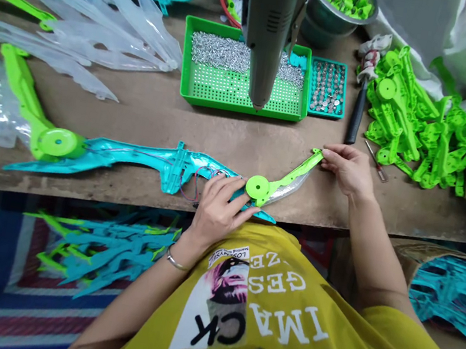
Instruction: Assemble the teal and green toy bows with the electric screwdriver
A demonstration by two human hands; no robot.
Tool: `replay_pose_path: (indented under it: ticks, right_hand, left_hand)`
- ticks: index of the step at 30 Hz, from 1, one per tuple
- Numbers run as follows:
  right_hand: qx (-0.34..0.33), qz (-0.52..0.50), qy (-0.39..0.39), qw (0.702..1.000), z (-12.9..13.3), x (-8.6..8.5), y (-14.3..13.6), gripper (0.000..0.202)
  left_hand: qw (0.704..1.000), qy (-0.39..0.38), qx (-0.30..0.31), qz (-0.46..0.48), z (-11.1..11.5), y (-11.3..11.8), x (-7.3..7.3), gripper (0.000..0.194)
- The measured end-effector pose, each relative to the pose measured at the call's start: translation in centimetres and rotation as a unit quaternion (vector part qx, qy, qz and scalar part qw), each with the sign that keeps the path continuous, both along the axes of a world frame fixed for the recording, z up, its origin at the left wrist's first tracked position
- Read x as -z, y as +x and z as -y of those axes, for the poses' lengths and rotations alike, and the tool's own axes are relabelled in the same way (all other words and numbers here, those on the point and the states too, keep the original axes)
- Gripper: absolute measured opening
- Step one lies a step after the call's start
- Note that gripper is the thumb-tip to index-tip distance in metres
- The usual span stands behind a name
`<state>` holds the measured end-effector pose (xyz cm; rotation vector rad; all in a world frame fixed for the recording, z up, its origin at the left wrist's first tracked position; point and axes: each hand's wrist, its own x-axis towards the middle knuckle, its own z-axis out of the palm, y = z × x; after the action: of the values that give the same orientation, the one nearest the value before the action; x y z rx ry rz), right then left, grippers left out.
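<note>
Nearer than green tray (239,108): pinching green arm (294,176) tip in closed right grip (347,170), resting half-open left grip (220,201) on blue frame (141,157).

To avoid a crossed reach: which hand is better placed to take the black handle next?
Probably the right hand: it is nearer the black handle, though its fingers hold the green piece; the left hand is farther.

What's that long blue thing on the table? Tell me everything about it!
The long blue piece looks like shiny plastic. It lies along the near edge of the table, curvy, with pointy ends and a chunky middle. Thin wires run along it. A left green arm and a right green arm, each with a round disc, sit near its ends. The left hand touches it.
</note>
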<state>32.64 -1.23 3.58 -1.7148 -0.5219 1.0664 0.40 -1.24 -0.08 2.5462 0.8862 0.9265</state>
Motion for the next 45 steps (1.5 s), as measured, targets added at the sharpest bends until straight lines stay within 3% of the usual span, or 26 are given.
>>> replay_pose_path:
  ticks: [11,15,19,25,33,39,45]
  right_hand:
    - [-0.036,0.037,-0.042,0.998,-0.6,-0.3,0.2,0.026]
    - [-0.036,0.036,-0.051,0.997,-0.8,-0.5,0.3,0.023]
    - [-0.038,0.036,-0.058,0.997,-0.9,-0.7,0.3,0.022]
    - [-0.04,0.044,-0.061,0.996,-1.0,-0.8,0.2,0.021]
    - [-0.057,0.046,-0.059,0.996,-0.9,-0.5,0.5,0.027]
    - [-0.04,0.044,-0.058,0.997,-1.0,-0.8,0.1,0.021]
    - [-0.041,0.041,-0.068,0.996,-1.2,-0.8,0.0,0.022]
  left_hand:
    - [0.998,0.019,-0.004,0.065,-0.3,0.2,0.5,0.025]
    - [0.996,0.006,-0.036,0.082,0.0,0.5,0.3,0.06]
    - [0.997,-0.015,-0.07,-0.002,0.4,1.3,-0.7,0.091]
    - [0.996,-0.034,-0.07,-0.043,0.3,2.0,-1.5,0.083]
    - [0.993,-0.095,-0.071,-0.028,-0.1,2.0,-1.7,0.091]
    - [0.994,-0.077,-0.074,-0.017,-0.5,2.3,-2.8,0.074]
    - [0.992,-0.105,-0.051,-0.046,-0.6,2.4,-3.5,0.091]
